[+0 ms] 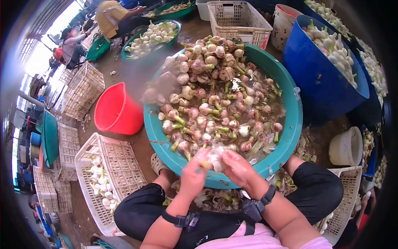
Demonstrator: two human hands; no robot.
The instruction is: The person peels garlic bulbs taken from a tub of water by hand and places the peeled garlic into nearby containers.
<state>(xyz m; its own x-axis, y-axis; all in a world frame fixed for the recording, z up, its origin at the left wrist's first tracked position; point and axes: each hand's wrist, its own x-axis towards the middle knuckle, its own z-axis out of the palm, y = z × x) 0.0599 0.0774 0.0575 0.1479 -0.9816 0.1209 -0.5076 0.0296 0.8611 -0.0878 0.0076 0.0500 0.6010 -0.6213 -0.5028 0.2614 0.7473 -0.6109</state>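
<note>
A whitish garlic bulb is between my two hands, over the near rim of a big green tub. My left hand is closed around the bulb's left side, and its pale stem end shows by the fingers. From the other side, the fingers and thumb of my right hand pinch the bulb; its fingertips are partly hidden. Inside the tub, unpeeled garlic bulbs with short green stems lie in water and rise in a heap at the far side.
Left of the tub stand a red bucket and a white crate with peeled garlic. A blue barrel of white garlic stands at the right, near a white bucket. Another person sits at the far left. Peelings litter the floor.
</note>
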